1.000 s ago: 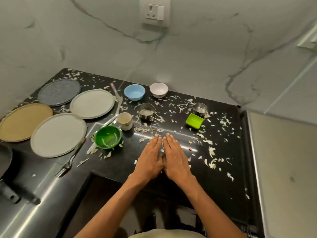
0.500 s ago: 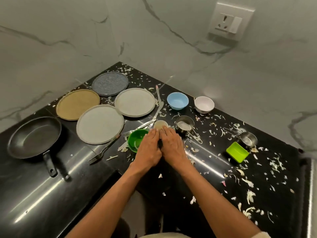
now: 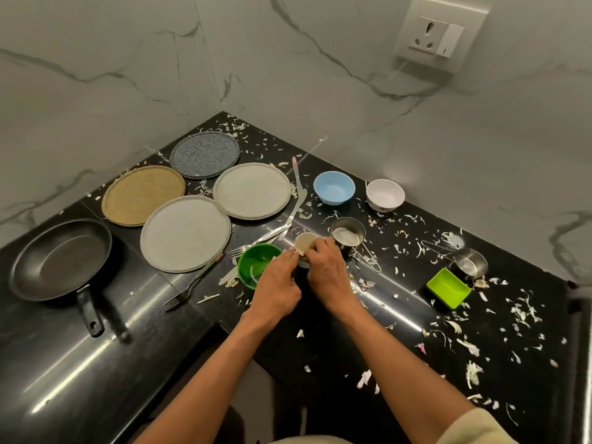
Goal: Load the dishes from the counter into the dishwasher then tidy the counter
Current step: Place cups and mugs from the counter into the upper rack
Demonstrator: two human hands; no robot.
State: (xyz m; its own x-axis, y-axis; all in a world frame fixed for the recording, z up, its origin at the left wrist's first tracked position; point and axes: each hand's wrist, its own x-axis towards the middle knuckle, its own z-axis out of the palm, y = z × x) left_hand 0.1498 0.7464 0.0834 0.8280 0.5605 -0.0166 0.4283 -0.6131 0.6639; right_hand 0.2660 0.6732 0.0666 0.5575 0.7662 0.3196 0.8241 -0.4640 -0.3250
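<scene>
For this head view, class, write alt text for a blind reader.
Both hands, left hand and right hand, meet at a small cup on a littered black counter, beside a green bowl, plates and a frying pan.

Both forearms outstretched, left hand and right hand side by side, fingers curled.

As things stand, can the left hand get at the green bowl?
Probably yes. The left hand sits right beside the green bowl, its fingers touching the small beige cup that the right hand grips. Nothing lies between; it would have to leave the cup first.
</scene>
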